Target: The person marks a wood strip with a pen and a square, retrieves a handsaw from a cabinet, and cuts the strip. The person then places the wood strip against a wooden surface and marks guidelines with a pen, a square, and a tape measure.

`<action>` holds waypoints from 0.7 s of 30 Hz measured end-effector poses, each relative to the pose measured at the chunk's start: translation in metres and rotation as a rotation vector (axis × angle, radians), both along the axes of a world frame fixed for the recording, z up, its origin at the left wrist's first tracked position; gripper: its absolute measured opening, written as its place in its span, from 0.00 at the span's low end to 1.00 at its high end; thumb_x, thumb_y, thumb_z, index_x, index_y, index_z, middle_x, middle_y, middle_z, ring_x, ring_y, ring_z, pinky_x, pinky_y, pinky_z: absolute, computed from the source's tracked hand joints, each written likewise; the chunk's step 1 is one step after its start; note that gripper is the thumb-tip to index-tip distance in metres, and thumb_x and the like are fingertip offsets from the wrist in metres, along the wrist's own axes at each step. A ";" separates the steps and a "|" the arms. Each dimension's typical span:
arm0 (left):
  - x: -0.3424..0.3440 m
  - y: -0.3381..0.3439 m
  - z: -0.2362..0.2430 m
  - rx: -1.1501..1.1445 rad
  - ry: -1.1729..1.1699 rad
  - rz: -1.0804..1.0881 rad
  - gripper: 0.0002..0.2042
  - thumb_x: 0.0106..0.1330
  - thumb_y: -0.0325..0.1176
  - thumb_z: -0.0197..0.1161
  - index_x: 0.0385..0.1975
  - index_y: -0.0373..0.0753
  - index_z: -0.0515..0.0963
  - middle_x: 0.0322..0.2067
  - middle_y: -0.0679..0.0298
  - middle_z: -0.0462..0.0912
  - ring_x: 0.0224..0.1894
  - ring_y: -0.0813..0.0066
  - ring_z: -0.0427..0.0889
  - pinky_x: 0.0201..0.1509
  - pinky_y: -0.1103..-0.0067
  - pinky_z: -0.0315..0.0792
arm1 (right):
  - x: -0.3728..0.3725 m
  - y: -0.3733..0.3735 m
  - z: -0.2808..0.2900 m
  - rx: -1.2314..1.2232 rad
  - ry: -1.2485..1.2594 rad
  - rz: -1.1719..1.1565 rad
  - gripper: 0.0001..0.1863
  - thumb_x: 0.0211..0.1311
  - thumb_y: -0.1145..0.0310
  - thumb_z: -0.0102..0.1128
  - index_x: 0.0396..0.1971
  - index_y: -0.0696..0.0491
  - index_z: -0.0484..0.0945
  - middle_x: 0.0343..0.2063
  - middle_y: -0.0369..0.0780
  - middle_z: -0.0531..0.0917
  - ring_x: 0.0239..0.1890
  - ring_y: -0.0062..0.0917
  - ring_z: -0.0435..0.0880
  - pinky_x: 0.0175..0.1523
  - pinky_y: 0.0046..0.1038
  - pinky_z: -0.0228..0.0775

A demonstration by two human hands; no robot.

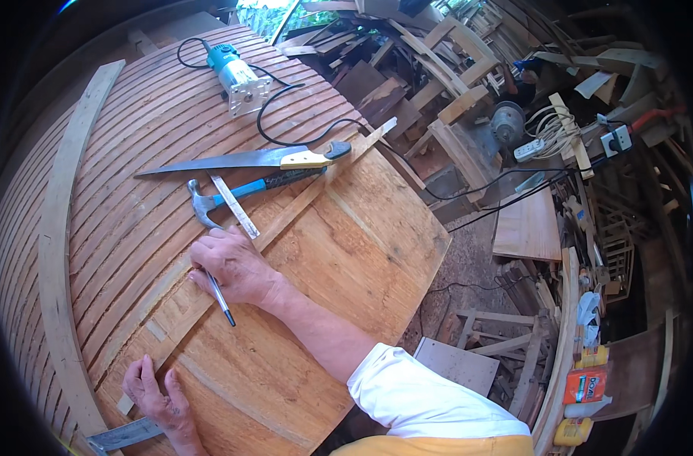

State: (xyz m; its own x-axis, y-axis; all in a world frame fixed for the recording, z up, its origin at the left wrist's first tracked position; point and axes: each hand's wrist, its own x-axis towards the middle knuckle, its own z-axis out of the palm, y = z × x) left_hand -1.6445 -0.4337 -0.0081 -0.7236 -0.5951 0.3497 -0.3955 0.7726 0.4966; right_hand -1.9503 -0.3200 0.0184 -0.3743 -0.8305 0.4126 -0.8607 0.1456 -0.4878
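My right hand (234,264) is closed around a slim silver-and-dark pen (222,299), tip toward me, and rests by a long thin wooden strip (293,213). The strip lies diagonally over a large wooden panel (324,304), part smooth, part grooved. Near the strip's close end, my left hand (161,399) holds it, thumb on one side and fingers on the other. Beside that hand shows the metal blade of a square (126,434). Beyond my right hand lie a blue-handled claw hammer (244,188), a short pale flat bar (235,207) and a handsaw (232,161).
A teal corded trim router (236,80) stands at the panel's far side, its black cord trailing right. A curved wooden strip (58,251) lies along the left. Scrap wood (453,68), a power strip (529,150) and an orange package (586,386) are off to the right.
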 end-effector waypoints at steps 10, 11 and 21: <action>0.004 -0.001 -0.003 0.016 -0.010 0.003 0.23 0.66 0.27 0.69 0.61 0.28 0.79 0.56 0.49 0.78 0.59 0.50 0.73 0.67 0.60 0.66 | 0.000 0.000 0.000 0.008 0.002 -0.011 0.14 0.57 0.62 0.73 0.30 0.48 0.74 0.30 0.36 0.78 0.40 0.34 0.81 0.46 0.39 0.65; 0.004 -0.001 -0.004 0.016 -0.011 0.003 0.23 0.66 0.27 0.69 0.61 0.28 0.79 0.56 0.49 0.78 0.59 0.50 0.73 0.67 0.60 0.66 | 0.000 0.000 0.000 0.008 0.001 -0.011 0.14 0.57 0.62 0.73 0.30 0.48 0.74 0.30 0.36 0.78 0.40 0.34 0.81 0.46 0.39 0.65; 0.006 -0.002 -0.007 0.006 -0.014 0.002 0.23 0.66 0.28 0.69 0.61 0.28 0.79 0.55 0.49 0.78 0.60 0.49 0.73 0.68 0.60 0.66 | 0.000 0.000 -0.002 0.006 0.010 -0.012 0.13 0.57 0.62 0.73 0.30 0.48 0.75 0.29 0.36 0.79 0.40 0.34 0.81 0.46 0.38 0.65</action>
